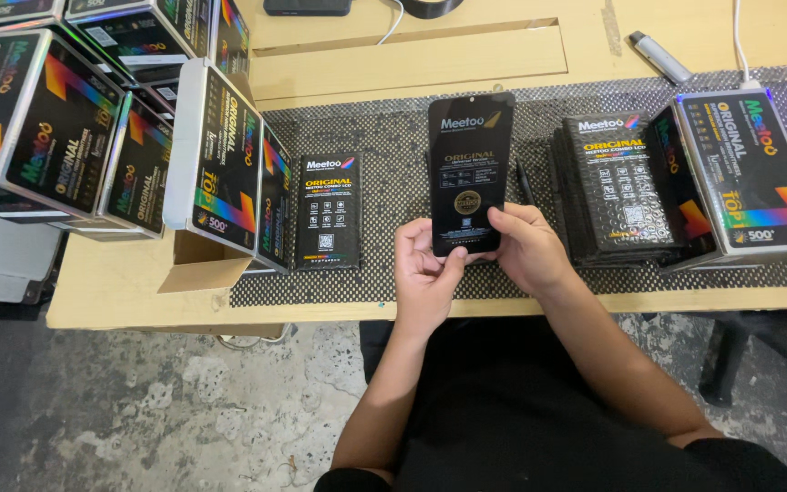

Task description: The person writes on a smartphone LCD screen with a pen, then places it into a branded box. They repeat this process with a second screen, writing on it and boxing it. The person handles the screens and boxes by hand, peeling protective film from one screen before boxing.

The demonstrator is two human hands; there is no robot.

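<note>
I hold a flat black screen panel (469,173) in both hands, its long side running away from me, above the near edge of the counter (129,282). My left hand (425,273) is closed on its near left corner, thumb on the glossy face; my right hand (526,248) is closed on the near right corner, fingers curled over the edge. The panel is a thin rectangle with rounded corners and a small notch at its far end; a printed film covers its face. Its near end is hidden under my thumbs.

Under it lies a dark mat (393,182) with a fine dotted, woven-looking texture, spread over the pale wooden counter. Left of the panel a slim black sleeve (328,211) lies flat on the mat. Right of it sits a stack (614,196) of like black pieces; how many are in it I cannot make out. Just beyond the stack a shiny box (751,173) with rainbow edges rests tilted against it, with a white cable (738,41) running to its far side.

At the far left, glossy cardboard boxes (56,118) with rainbow print are piled up, some cut off by the frame, and 1 open box (220,159) stands on its side. A thin dark pen (525,182) lies between the panel and the stack. A grey marker-like stick (659,56) lies farther off on the wood. Below is rough concrete floor (184,401).
</note>
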